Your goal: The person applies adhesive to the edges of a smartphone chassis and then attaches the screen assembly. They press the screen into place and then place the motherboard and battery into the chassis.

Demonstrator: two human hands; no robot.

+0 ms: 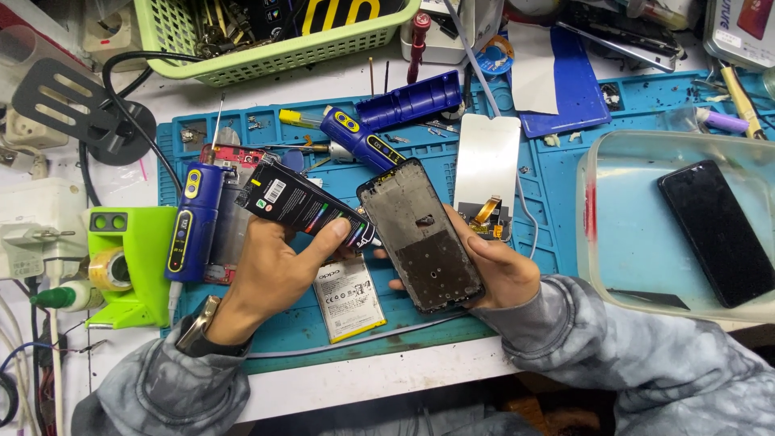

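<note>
My right hand [496, 262] holds a bare black phone frame [420, 236], inner side up, tilted over the blue work mat [565, 194]. My left hand [270, 274] grips a black glue tube with coloured stripes [303, 202]; its tip touches the frame's left edge. A white phone battery [349, 297] lies on the mat beneath both hands. Just behind the frame lies a white display panel [487, 165] with an orange flex cable.
A blue electric screwdriver [192, 222] lies left on the mat, another [359, 137] farther back beside a blue case [412, 98]. A clear plastic tray [597, 242] at right holds a black phone [717, 232]. A green basket [274, 56] and green tape holder [129, 262] stand nearby.
</note>
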